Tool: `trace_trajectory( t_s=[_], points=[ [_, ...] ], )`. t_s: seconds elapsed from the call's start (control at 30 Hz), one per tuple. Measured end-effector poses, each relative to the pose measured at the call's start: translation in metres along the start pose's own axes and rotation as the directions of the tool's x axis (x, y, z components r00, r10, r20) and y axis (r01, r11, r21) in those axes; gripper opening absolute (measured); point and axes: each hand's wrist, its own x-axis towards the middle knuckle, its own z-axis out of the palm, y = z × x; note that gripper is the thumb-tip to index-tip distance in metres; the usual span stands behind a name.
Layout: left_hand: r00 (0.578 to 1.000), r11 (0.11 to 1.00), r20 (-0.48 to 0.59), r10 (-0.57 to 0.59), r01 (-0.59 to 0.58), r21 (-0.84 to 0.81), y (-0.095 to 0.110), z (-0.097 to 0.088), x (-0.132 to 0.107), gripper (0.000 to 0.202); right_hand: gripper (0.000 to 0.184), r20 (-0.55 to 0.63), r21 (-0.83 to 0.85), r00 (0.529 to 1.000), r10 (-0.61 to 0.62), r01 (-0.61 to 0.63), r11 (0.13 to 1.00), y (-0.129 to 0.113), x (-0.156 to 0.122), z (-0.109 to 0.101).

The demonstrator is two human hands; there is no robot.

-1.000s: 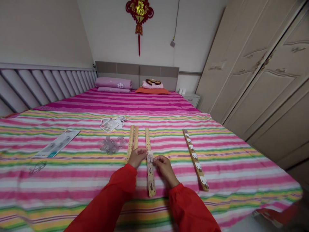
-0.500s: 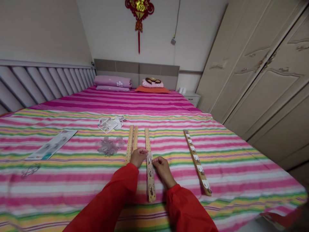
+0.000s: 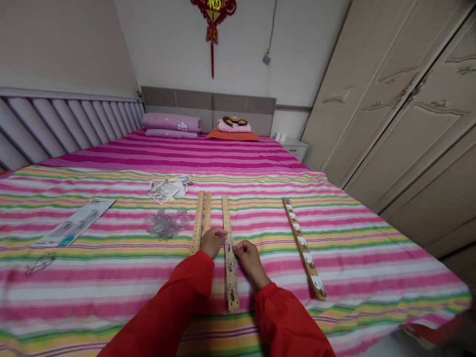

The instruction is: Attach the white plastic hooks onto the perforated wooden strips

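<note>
A narrow wooden strip with small holes [image 3: 226, 213] lies lengthwise in front of me, with several clear hooks with metal parts [image 3: 231, 267] along its near half. My left hand [image 3: 213, 242] is at the strip's left edge, fingers closed together, tips over the strip by the farthest hook. On the opposite edge my right hand [image 3: 248, 257] has thumb and forefinger pinched, beside that same hook. Whatever is between either hand's fingertips is too small to make out. Two more perforated wooden strips [image 3: 199, 218] lie side by side just left, partly behind my left hand.
Right of my hands lies a wooden strip with white hooks [image 3: 303, 243]. To the left are a pile of clear hooks [image 3: 163, 225], opened packaging [image 3: 167, 190], a long hook package [image 3: 80, 221] and a thin clear item [image 3: 40, 263]. Everything rests on a striped bedsheet [image 3: 148, 302].
The view has shifted slightly. Both hands stay at the same hook on the strip, with almost no visible movement of the fingers.
</note>
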Motion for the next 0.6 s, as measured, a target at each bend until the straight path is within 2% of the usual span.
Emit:
trace_trajectory(
  t_s=[0.2, 0.6],
  points=[
    [0.999, 0.994, -0.037, 0.012, -0.008, 0.107, 0.0, 0.0025, 0.0, 0.011, 0.017, -0.015, -0.03, 1.0, 0.003, -0.003, 1.0, -0.0014, 0.0005, 0.0],
    [0.992, 0.963, -0.119, 0.045, -0.011, 0.271, 0.0003, 0.0069, 0.0, 0.021, 0.015, -0.032, 0.024, 0.99, 0.137, -0.136, 0.99, -0.0061, 0.0051, 0.0021]
  ],
)
